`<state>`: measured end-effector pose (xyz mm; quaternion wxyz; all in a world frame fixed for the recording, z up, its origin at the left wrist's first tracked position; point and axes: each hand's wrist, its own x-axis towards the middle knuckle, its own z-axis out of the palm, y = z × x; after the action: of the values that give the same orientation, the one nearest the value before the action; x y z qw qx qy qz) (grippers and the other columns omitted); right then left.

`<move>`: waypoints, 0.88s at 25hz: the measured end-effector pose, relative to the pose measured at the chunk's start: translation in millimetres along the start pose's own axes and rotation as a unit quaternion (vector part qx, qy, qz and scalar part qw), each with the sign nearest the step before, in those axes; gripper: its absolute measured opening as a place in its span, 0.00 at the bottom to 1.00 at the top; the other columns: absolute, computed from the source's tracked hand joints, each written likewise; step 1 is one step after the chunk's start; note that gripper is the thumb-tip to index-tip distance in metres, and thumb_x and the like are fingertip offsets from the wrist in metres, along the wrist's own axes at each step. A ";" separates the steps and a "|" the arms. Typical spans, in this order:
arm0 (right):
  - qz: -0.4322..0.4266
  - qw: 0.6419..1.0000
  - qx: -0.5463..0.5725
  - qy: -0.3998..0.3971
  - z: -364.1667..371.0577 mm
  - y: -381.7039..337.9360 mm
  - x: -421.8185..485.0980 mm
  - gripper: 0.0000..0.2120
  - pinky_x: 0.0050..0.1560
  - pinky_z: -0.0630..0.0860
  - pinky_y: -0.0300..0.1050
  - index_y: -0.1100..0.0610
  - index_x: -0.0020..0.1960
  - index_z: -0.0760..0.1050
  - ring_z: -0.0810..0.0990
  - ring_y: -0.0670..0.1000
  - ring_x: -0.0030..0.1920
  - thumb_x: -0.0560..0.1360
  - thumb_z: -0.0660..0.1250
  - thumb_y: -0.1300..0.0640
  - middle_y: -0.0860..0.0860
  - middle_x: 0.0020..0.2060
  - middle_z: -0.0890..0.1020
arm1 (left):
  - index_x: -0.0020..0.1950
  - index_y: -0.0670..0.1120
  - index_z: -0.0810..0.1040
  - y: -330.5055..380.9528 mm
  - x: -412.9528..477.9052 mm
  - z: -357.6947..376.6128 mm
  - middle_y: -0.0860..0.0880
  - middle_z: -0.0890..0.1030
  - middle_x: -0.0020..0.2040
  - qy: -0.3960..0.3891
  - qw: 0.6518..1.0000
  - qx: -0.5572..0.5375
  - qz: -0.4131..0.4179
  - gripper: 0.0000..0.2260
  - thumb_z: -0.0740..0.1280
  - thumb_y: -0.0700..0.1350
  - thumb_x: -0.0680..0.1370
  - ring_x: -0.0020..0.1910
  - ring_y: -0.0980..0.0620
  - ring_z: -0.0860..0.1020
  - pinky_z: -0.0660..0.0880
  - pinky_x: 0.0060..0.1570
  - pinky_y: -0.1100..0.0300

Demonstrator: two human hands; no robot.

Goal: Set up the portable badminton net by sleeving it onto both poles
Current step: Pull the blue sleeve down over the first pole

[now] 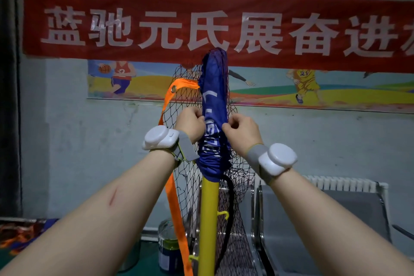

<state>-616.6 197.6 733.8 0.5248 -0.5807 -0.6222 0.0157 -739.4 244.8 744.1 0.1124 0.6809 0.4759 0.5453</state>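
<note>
Blue net sleeve (214, 119), bunched over top of upright yellow pole (207, 219), pinched at either side by left hand (190, 122) and right hand (240, 132); black mesh (237, 219) and orange strap (177, 208) hanging beside.

a dim grey wall (291, 136) carries a red banner (201, 27) above a sports mural (313, 87); a white radiator (342, 184) stands behind grey metal chairs (324, 213).

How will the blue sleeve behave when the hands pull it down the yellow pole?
Probably floppy: the blue sleeve bunches into folds above the bare yellow pole. It likely drags rather than slides, since left hand and right hand both pinch it. The black mesh draped around it may snag.
</note>
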 end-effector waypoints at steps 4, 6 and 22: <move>-0.011 0.997 0.067 0.035 -13.1 -19.2 13.6 0.08 0.52 0.74 0.50 0.55 0.47 0.70 0.76 0.54 0.46 0.72 0.62 0.51 0.51 0.43 0.77 | 0.42 0.42 0.78 7.8 4.4 -13.8 0.46 0.78 0.40 0.048 0.994 -0.095 0.013 0.06 0.63 0.44 0.74 0.41 0.46 0.75 0.69 0.40 0.59; -0.043 0.992 0.095 0.071 -17.1 -33.4 25.0 0.14 0.56 0.74 0.53 0.55 0.55 0.68 0.76 0.55 0.51 0.72 0.63 0.51 0.53 0.50 0.77 | 0.37 0.46 0.77 8.7 11.3 -20.0 0.47 0.80 0.37 0.060 0.982 -0.176 0.014 0.12 0.63 0.53 0.73 0.42 0.42 0.79 0.74 0.42 0.54; -0.129 0.976 0.150 0.091 -37.8 -97.2 106.8 0.15 0.64 0.72 0.52 0.52 0.61 0.74 0.76 0.52 0.58 0.76 0.59 0.52 0.52 0.56 0.78 | 0.33 0.43 0.66 41.0 88.3 -23.3 0.50 0.76 0.24 0.040 0.948 -0.315 0.028 0.16 0.53 0.37 0.81 0.16 0.61 0.71 0.69 0.20 0.69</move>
<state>-635.8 222.6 879.7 0.6576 -0.4092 -0.6324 -0.0123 -741.8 282.9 836.6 0.2869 0.6015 0.2642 0.6972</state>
